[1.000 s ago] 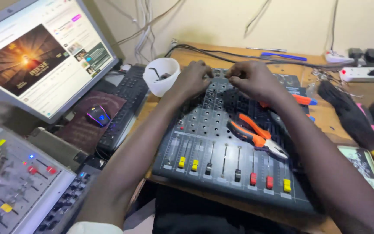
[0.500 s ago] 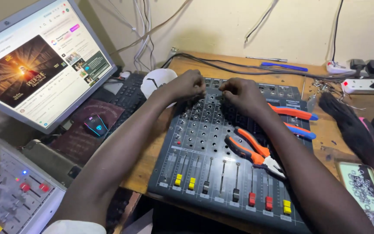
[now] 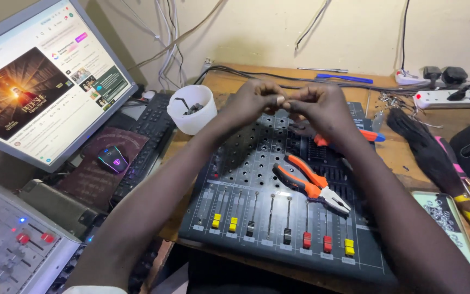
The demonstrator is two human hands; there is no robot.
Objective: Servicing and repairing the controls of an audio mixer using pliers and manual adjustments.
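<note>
Above the grey mixer [image 3: 257, 212], the left hand [image 3: 254, 100] and right hand [image 3: 322, 106] pinch fingertips together; whatever they hold is too small to see.

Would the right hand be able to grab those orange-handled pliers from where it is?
Probably yes. The right hand is raised just above the mixer, fingertips meeting the left hand, and the pliers lie loose on the mixer's panel right below it, with nothing covering them.
</note>
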